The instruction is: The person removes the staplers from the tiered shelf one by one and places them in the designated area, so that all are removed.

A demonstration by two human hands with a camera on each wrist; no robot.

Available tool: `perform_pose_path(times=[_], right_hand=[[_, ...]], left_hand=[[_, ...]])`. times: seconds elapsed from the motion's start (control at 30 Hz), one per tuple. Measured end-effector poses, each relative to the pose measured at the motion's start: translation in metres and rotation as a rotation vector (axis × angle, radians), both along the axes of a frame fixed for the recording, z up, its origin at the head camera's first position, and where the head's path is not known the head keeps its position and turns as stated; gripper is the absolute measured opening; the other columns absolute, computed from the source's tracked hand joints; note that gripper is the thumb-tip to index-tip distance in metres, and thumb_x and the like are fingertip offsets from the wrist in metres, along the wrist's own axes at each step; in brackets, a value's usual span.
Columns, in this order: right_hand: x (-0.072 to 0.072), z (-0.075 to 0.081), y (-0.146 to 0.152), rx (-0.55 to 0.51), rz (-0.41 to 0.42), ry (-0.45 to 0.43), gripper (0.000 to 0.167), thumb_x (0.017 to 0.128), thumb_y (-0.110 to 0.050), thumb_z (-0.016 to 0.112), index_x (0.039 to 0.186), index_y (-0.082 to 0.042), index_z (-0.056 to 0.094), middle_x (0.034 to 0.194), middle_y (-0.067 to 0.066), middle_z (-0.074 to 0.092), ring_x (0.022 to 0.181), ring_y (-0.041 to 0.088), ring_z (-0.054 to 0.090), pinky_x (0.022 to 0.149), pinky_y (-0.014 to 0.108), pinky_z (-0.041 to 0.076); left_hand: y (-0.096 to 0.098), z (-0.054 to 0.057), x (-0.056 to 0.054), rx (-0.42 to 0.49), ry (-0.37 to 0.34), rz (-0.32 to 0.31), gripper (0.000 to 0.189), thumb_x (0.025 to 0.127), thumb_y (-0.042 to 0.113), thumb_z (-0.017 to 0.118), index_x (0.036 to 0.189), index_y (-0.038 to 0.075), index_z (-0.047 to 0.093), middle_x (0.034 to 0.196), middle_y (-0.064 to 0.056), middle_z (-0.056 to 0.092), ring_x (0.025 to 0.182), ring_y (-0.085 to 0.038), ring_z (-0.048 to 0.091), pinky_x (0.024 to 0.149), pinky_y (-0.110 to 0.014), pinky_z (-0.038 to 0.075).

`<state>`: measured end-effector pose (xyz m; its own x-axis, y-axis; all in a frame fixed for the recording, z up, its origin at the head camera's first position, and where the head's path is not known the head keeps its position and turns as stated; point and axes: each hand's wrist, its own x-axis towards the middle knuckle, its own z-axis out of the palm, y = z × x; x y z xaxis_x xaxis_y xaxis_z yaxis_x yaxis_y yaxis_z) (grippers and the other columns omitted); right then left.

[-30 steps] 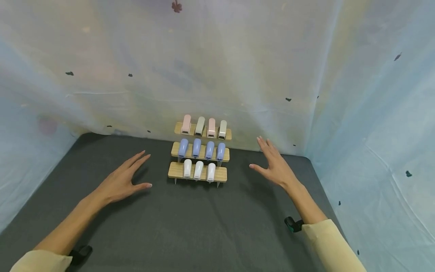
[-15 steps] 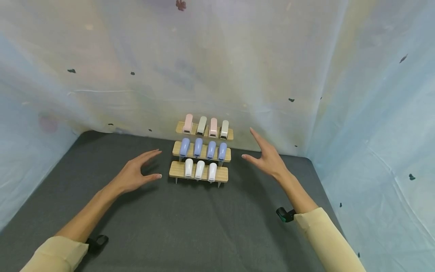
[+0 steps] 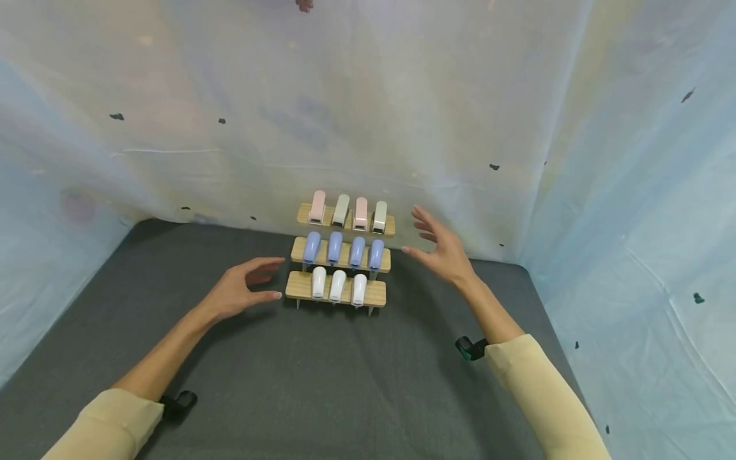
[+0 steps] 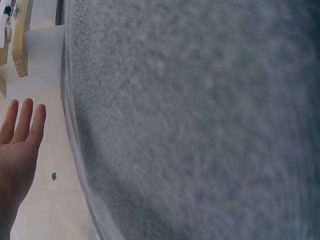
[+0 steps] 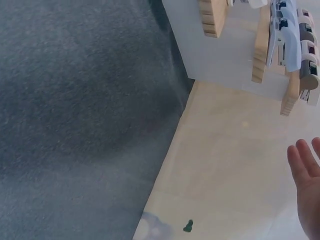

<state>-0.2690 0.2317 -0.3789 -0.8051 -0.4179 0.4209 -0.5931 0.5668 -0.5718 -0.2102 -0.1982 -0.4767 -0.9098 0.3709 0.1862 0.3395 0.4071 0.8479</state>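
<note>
A three-step wooden rack point(image 3: 376, 294) holds small staplers in rows. White staplers point(image 3: 338, 286) stand on the lowest step, blue staplers point(image 3: 335, 248) on the middle one. On the top step pink staplers point(image 3: 317, 207) alternate with pale grey staplers point(image 3: 341, 211). My left hand point(image 3: 236, 292) is just left of the two lower steps, thumb and fingers spread apart and holding nothing. To the right of the upper steps hovers my right hand point(image 3: 441, 252), also with nothing in it. The right wrist view catches its fingers point(image 5: 297, 160) beside the ends of the steps.
The rack stands on a dark grey cloth-covered table point(image 3: 322, 377), near its back edge. A pale patterned curtain point(image 3: 425, 115) hangs behind the table and along both sides. Black wrist cameras point(image 3: 471, 348) sit under the cuffs.
Both hands have moved inward toward the rack, the left to the right and the right to the left and slightly farther back. The staplers stay on their steps.
</note>
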Motion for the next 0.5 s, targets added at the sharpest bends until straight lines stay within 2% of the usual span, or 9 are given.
perform_pose_path(times=[0.3, 0.4, 0.5], right_hand=[[-0.013, 0.001, -0.016, -0.130, 0.026, -0.040, 0.075, 0.086, -0.008, 0.079, 0.150, -0.006, 0.042, 0.142, 0.014, 0.054, 0.125, 0.030, 0.056, 0.101, 0.040, 0.046], [-0.012, 0.009, -0.025, -0.168, 0.039, -0.055, 0.070, 0.086, -0.003, 0.077, 0.148, -0.001, 0.043, 0.139, 0.019, 0.055, 0.123, 0.035, 0.055, 0.101, 0.042, 0.045], [-0.006, 0.020, -0.035, -0.198, 0.069, -0.058, 0.068, 0.085, 0.002, 0.076, 0.145, 0.006, 0.044, 0.137, 0.027, 0.054, 0.121, 0.044, 0.054, 0.100, 0.049, 0.045]], left_hand=[[0.007, -0.006, -0.007, 0.147, -0.121, -0.108, 0.065, 0.087, 0.020, 0.079, 0.143, 0.005, 0.051, 0.145, -0.020, 0.050, 0.132, -0.041, 0.047, 0.104, -0.048, 0.041], [0.009, -0.007, -0.010, 0.177, -0.161, -0.118, 0.065, 0.087, 0.020, 0.079, 0.143, 0.005, 0.051, 0.143, -0.020, 0.051, 0.129, -0.041, 0.050, 0.100, -0.045, 0.046], [0.010, -0.008, -0.011, 0.171, -0.197, -0.108, 0.064, 0.086, 0.021, 0.080, 0.142, 0.007, 0.053, 0.139, -0.020, 0.054, 0.123, -0.038, 0.056, 0.093, -0.038, 0.051]])
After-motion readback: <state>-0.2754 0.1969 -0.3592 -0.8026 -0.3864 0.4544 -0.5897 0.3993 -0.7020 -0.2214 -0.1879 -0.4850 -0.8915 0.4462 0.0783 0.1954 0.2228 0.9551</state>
